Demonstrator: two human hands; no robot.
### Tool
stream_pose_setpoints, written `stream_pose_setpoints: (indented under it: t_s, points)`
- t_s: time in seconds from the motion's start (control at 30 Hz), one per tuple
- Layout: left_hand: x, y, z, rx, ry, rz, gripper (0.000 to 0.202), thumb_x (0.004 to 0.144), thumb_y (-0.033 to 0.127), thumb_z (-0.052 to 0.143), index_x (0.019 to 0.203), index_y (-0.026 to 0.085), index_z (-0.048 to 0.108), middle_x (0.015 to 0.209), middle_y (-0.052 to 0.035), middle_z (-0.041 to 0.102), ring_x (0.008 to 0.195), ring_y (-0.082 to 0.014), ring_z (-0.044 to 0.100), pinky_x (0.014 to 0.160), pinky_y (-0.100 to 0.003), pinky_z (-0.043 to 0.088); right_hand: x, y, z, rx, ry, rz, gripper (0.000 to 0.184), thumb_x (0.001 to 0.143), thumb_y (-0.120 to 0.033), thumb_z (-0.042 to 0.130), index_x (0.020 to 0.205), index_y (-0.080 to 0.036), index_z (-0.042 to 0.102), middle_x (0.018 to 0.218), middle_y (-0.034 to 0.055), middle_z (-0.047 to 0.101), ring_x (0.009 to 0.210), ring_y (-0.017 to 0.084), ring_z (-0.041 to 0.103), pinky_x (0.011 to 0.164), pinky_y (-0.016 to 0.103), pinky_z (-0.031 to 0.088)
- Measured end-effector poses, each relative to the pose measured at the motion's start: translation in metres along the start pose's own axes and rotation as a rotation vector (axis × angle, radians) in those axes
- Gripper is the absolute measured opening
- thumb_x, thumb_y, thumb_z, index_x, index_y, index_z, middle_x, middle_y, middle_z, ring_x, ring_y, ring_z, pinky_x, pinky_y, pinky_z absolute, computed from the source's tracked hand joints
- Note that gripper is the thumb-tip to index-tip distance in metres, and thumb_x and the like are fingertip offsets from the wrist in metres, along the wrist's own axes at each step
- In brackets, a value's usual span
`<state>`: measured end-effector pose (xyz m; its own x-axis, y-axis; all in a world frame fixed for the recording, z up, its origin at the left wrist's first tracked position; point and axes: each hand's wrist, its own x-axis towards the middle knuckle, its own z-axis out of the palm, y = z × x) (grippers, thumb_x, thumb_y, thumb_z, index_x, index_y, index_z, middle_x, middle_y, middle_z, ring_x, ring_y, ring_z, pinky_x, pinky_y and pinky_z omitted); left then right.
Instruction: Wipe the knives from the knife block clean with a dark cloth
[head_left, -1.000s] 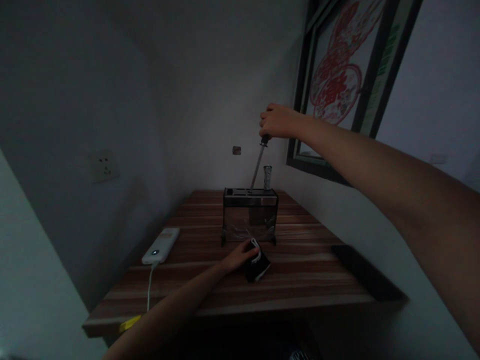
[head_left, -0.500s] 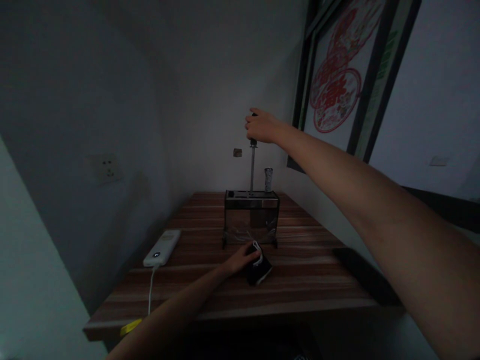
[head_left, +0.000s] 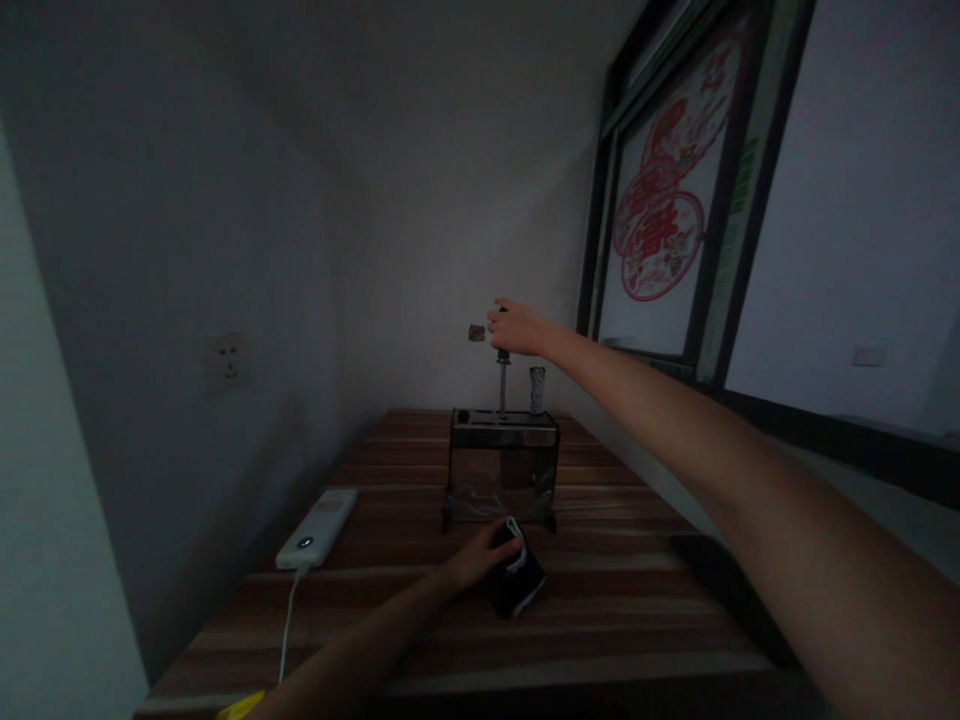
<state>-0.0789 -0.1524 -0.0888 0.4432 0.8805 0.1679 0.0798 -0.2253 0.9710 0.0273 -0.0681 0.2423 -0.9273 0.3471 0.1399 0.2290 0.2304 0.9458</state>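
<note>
My right hand [head_left: 516, 329] is closed round the dark handle of a long metal tool [head_left: 502, 382], a rod that stands upright in a slot in the top of a clear knife holder [head_left: 501, 460]. A second metal handle [head_left: 536, 389] sticks up from the holder just to the right. My left hand [head_left: 480, 556] rests on the wooden table [head_left: 375, 600] in front of the holder. Its fingers curl onto a small black object with a white edge [head_left: 517, 580].
A white power bank [head_left: 318, 514] with a lit dot and a white cable lies at the table's left. A flat dark slab [head_left: 731, 590] lies at the right edge. A framed red paper-cut picture [head_left: 664, 200] leans on the right wall. A socket [head_left: 226, 362] sits on the left wall.
My right hand has moved down and left, straightening the rod and sinking it deeper into the holder's slot. The left hand has stayed on the black object.
</note>
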Motion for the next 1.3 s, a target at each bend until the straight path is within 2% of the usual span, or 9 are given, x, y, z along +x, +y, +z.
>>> stream_pose_setpoints:
  t_s: [0.27, 0.47, 0.57, 0.73, 0.97, 1.17, 1.3]
  points:
    - [0.0, 0.002, 0.001, -0.011, -0.007, 0.033, 0.046, 0.07, 0.049, 0.056, 0.101, 0.015, 0.05, 0.097, -0.0045, 0.057, 0.092, -0.0187, 0.05, 0.085, -0.03, 0.036, -0.001, -0.022, 0.019, 0.091, -0.017, -0.042, 0.019, 0.076, -0.012, 0.048, 0.076, -0.019, 0.065, 0.083, 0.0031, 0.065, 0.092, 0.018, 0.048, 0.086, 0.037, 0.025]
    - [-0.001, 0.003, 0.0, -0.033, -0.025, 0.017, 0.045, 0.07, 0.049, 0.057, 0.098, 0.014, 0.051, 0.089, -0.0027, 0.056, 0.084, -0.0163, 0.051, 0.079, -0.027, 0.038, 0.004, -0.04, 0.026, 0.177, -0.225, -0.001, 0.018, 0.074, -0.009, 0.05, 0.076, -0.017, 0.066, 0.083, 0.0065, 0.066, 0.087, 0.017, 0.052, 0.079, 0.034, 0.03]
    - [-0.001, 0.003, 0.0, -0.023, -0.029, 0.009, 0.045, 0.07, 0.05, 0.056, 0.098, 0.015, 0.052, 0.089, -0.0022, 0.056, 0.085, -0.0163, 0.05, 0.079, -0.027, 0.038, 0.01, -0.049, 0.03, 0.207, -0.32, 0.02, 0.007, 0.067, -0.016, 0.061, 0.072, -0.016, 0.066, 0.08, 0.0075, 0.067, 0.081, 0.019, 0.056, 0.077, 0.036, 0.033]
    - [-0.001, 0.003, 0.0, -0.02, -0.016, 0.001, 0.045, 0.07, 0.051, 0.056, 0.096, 0.015, 0.052, 0.091, -0.0032, 0.056, 0.086, -0.0167, 0.051, 0.08, -0.027, 0.038, 0.016, -0.059, 0.035, 0.277, -0.431, 0.034, 0.011, 0.06, -0.023, 0.07, 0.068, -0.018, 0.066, 0.076, 0.0047, 0.067, 0.078, 0.019, 0.06, 0.077, 0.036, 0.037]
    - [-0.002, 0.006, 0.0, 0.015, -0.009, 0.023, 0.045, 0.07, 0.05, 0.056, 0.096, 0.013, 0.053, 0.092, -0.0041, 0.057, 0.089, -0.0182, 0.05, 0.082, -0.028, 0.037, 0.021, -0.07, 0.036, 0.395, -0.42, 0.04, 0.012, 0.054, -0.018, 0.073, 0.061, -0.016, 0.064, 0.073, 0.004, 0.066, 0.079, 0.02, 0.06, 0.08, 0.037, 0.037]
    - [0.0, 0.002, 0.0, 0.018, 0.007, -0.003, 0.046, 0.069, 0.05, 0.057, 0.099, 0.015, 0.052, 0.095, -0.0035, 0.056, 0.091, -0.0188, 0.049, 0.083, -0.029, 0.037, 0.031, -0.075, 0.044, 0.525, -0.377, 0.125, 0.014, 0.049, -0.011, 0.074, 0.05, -0.016, 0.061, 0.062, 0.0042, 0.064, 0.08, 0.023, 0.06, 0.079, 0.039, 0.038]
    - [0.0, 0.001, 0.001, -0.011, 0.003, -0.016, 0.048, 0.068, 0.05, 0.057, 0.1, 0.015, 0.051, 0.094, -0.0033, 0.056, 0.09, -0.0188, 0.05, 0.082, -0.029, 0.037, 0.033, -0.076, 0.052, 0.615, -0.33, 0.191, 0.014, 0.052, -0.015, 0.073, 0.047, -0.017, 0.06, 0.056, 0.0038, 0.062, 0.077, 0.023, 0.06, 0.076, 0.039, 0.04]
